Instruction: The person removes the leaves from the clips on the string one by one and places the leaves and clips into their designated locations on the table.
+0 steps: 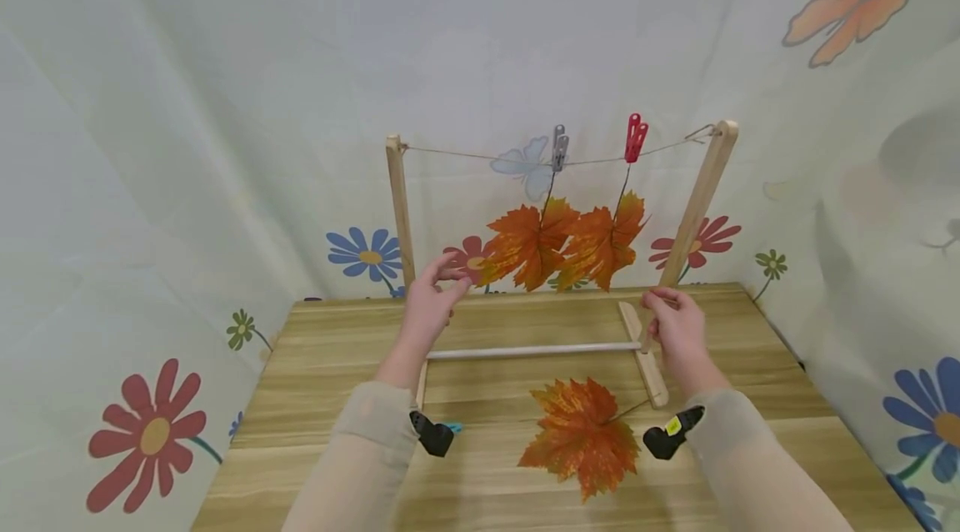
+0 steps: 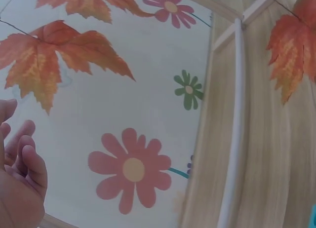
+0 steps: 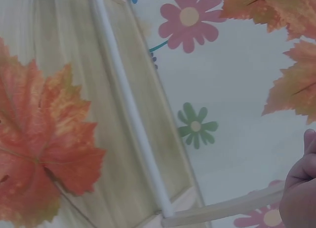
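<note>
Two orange-red artificial maple leaves, the left leaf (image 1: 528, 244) and the right leaf (image 1: 606, 242), hang by their stems from a string (image 1: 457, 153). A grey clothespin (image 1: 559, 150) and a red clothespin (image 1: 634, 140) hold them there. My left hand (image 1: 431, 303) is raised just left of the hanging leaves, fingers loosely bent and nothing between them. Beside the right wooden post (image 1: 697, 203) is my right hand (image 1: 678, 332), its fingers loosely curled with nothing visible in them; contact with the post is unclear. A third maple leaf (image 1: 583, 438) lies on the table.
The string is tied between the left wooden post (image 1: 401, 211) and the right one. A white rod (image 1: 532, 351) joins their wooden feet (image 1: 651, 378) low over the wood-grain table (image 1: 315, 399). Part of a teal item (image 1: 455, 427) shows beside the left wrist camera (image 1: 432, 434). Behind hangs a flowered curtain.
</note>
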A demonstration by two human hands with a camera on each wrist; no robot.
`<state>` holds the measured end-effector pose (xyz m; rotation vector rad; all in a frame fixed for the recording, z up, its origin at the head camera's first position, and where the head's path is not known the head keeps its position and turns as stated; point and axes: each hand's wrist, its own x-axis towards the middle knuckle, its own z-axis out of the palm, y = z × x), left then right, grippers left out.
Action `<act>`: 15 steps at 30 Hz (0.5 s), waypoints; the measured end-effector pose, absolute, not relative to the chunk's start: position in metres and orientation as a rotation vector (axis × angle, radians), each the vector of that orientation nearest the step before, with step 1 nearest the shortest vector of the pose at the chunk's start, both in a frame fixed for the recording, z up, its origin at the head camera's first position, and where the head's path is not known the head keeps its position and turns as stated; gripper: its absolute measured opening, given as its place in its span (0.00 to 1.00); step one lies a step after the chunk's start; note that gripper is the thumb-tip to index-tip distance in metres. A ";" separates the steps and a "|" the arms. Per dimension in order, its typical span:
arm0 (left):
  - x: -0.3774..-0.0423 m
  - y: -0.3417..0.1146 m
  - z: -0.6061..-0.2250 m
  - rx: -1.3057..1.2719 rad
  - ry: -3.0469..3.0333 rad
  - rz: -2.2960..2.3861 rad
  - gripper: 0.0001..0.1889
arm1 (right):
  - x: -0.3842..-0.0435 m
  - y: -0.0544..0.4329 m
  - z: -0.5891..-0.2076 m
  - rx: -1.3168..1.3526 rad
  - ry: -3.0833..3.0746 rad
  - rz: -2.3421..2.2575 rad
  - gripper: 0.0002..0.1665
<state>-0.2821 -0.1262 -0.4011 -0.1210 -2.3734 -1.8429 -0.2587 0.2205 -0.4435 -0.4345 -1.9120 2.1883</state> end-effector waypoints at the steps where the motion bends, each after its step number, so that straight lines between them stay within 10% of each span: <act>1: -0.282 -0.126 -0.399 -0.117 -2.372 -1.841 0.24 | -0.260 0.221 -0.441 -0.424 -1.906 2.192 0.15; 15: -0.287 -0.120 -0.368 -0.255 -2.310 -1.842 0.25 | -0.264 0.220 -0.402 -0.303 -1.942 2.153 0.13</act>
